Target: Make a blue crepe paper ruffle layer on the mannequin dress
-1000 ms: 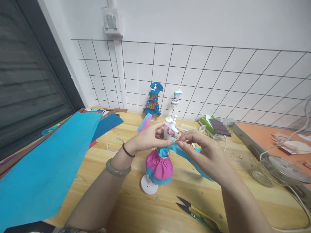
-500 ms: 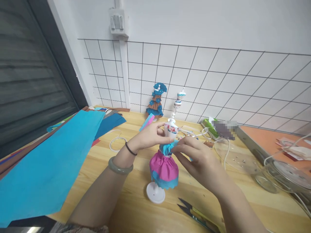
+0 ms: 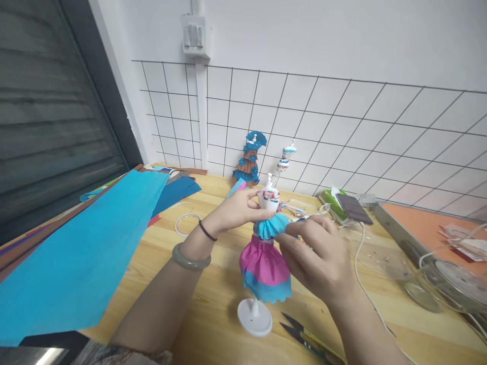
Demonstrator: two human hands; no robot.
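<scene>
Paper frill (image 3: pixel 269 227), sky-blue, pleated — likely fragile, best edge-held — your right hand (image 3: pixel 316 253) pinches it; left hand (image 3: pixel 239 209) clamps white plastic mannequin (image 3: pixel 269 203).

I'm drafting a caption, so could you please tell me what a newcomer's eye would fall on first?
Probably the small dress-form figure near the middle, with its pink-and-blue skirt; the left hand holds its torso, and the right hand is at the blue ruffle. Next, perhaps, the big bright blue sheet along the left side.
</scene>
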